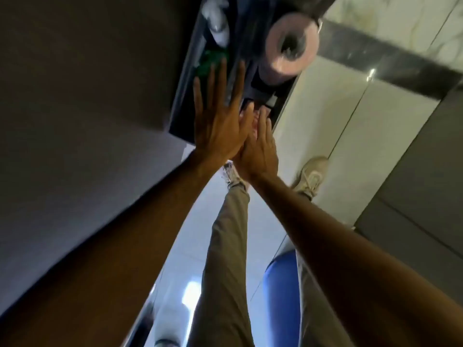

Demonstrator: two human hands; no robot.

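Both my arms reach forward over a dark open compartment (184, 78) that holds supplies. My left hand (220, 121) is flat, its fingers straight and spread, and lies over the compartment's near end next to a green item (209, 63). My right hand (260, 149) sits just right of it, the two touching at the palm edge, with its fingers straight and pointing into the compartment. Something pinkish (255, 122) shows between the hands; I cannot tell what it is. A large pale pink paper roll (292, 43) lies at the far right of the compartment.
White items (218, 23) fill the compartment's far end. A grey wall (75, 108) runs along the left. Glossy pale floor tiles (333, 108) and a dark strip (400, 68) lie to the right. My shoes (313, 176) and trouser legs are below, beside a blue rounded object (281, 284).
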